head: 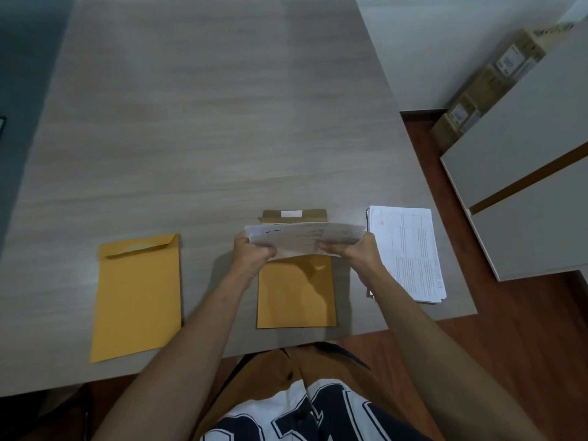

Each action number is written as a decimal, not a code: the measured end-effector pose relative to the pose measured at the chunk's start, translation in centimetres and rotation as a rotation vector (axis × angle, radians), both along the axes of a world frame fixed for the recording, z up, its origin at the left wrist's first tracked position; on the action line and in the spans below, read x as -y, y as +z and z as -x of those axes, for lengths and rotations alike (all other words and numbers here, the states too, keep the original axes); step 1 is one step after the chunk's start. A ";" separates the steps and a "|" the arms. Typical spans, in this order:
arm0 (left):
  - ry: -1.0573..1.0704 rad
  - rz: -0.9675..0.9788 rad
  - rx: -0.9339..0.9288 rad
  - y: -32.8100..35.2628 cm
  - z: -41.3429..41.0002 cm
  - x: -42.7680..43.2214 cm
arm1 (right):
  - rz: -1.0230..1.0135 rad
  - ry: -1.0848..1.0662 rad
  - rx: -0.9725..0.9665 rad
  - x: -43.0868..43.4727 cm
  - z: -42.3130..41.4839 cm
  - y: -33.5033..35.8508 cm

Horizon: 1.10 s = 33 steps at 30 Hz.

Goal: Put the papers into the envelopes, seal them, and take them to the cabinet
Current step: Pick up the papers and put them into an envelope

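Note:
A bundle of printed papers [302,237] is held flat above a yellow envelope [296,294] that lies near the table's front edge with its flap [294,214] open at the far end. My left hand [251,249] grips the bundle's left end and my right hand [353,248] grips its right end. A second yellow envelope [136,297] lies to the left with its flap folded down. A stack of printed papers [410,249] rests on the table at the right, near the edge.
The grey wooden table [197,138] stretches away in front. A white cabinet [528,192] with a brown gap between its panels stands to the right on the reddish floor, and cardboard boxes [486,84] lean along the wall behind it.

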<state>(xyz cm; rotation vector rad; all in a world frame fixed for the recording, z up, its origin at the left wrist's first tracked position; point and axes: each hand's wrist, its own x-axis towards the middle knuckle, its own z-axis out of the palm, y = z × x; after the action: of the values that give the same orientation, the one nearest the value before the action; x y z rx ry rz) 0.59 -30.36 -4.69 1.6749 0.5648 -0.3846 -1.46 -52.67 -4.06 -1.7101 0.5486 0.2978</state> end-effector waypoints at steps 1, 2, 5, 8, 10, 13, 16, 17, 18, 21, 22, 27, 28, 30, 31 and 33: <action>-0.002 -0.007 0.019 0.1 0.0 0.0 | 0.003 0.003 0.010 0.1 -0.1 0.1; -0.005 -0.014 0.031 0.1 0.0 -0.1 | 0.005 0.000 0.015 0.1 0.0 0.1; -0.031 -0.030 0.031 -0.4 0.8 -0.1 | 0.027 -0.006 -0.024 -0.1 0.6 -0.3; -0.020 -0.055 0.017 -0.7 1.5 0.0 | 0.036 -0.010 -0.024 -0.3 0.8 -0.4; -0.001 -0.058 0.011 -0.2 1.3 0.1 | 0.052 0.013 -0.008 -0.3 0.5 -0.2; 0.006 -0.067 0.017 0.9 0.2 0.1 | 0.063 0.052 -0.003 -0.1 -0.4 0.7; -0.039 -0.191 0.093 1.2 -1.2 0.4 | 0.089 0.067 0.005 0.5 -1.2 2.1; -0.033 -0.283 0.109 0.9 -1.5 0.6 | 0.092 0.062 0.015 0.9 -1.5 2.4; -0.019 -0.389 0.107 0.6 -1.6 0.9 | 0.094 0.051 0.019 1.4 -1.8 2.7; -0.083 -0.584 0.083 -0.4 -0.8 2.4 | 0.102 0.030 0.024 3.3 -2.8 3.9; -0.160 -0.609 0.086 -0.8 -0.4 3.0 | 0.108 0.024 0.036 3.9 -3.2 4.2; -0.534 -0.879 0.098 -2.5 1.0 4.2 | 0.164 -0.011 0.097 6.8 -5.2 5.6; -0.583 -0.919 0.100 -2.4 0.8 4.0 | 0.182 -0.007 0.100 7.2 -5.6 5.8; -0.716 -0.972 0.103 -2.0 0.1 3.3 | 0.203 0.013 0.108 7.9 -6.1 6.0; -0.793 -1.003 0.106 -1.8 -0.5 2.8 | 0.205 0.020 0.109 8.2 -6.3 6.0; -0.923 -1.058 0.099 -1.6 -1.6 1.5 | 0.214 0.042 0.102 8.6 -6.6 5.9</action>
<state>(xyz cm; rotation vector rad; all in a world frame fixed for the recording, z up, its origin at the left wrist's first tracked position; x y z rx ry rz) 2.23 -31.84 -6.26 2.9329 -0.2079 -0.7183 5.15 -61.23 1.82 -1.9345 0.4832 0.1860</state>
